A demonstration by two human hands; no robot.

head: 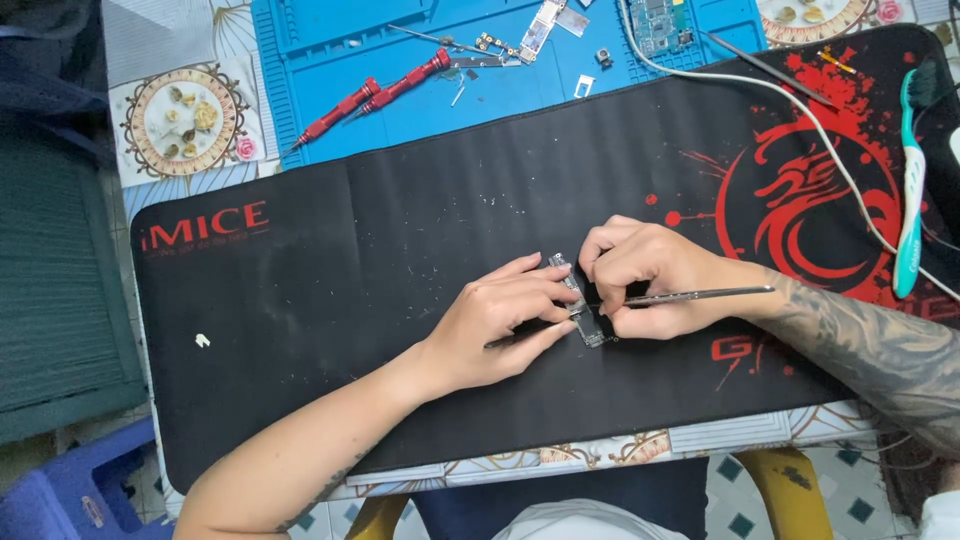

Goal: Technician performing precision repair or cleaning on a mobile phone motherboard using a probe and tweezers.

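The long black desk mat with red dragon print (400, 250) serves as my landmark. Its near edge runs along the table front; its far edge overlaps a blue silicone repair mat (330, 50). Left of my hands, the black mat offers a wide stretch of open surface, marked only by pale specks and one small white scrap (202, 340).

At the mat's centre lies one narrow, silver-grey phone circuit board (580, 305). My left hand (500, 320) rests palm-down on the mat, forearm angled in from the near left corner, fingertips pinched against the board's left edge. My right hand (640, 280) curls over the board's right side, fingers closed around one thin metal probe tool (700, 294), whose handle points toward the mat's right end; the tip meets the board.

Beyond the mat's far edge, on the blue mat: two red-handled screwdrivers (375, 95), one green circuit board (660, 25). On the mat's right end: one white and teal toothbrush (912, 190) and one white cable (800, 110) crossing the dragon print.
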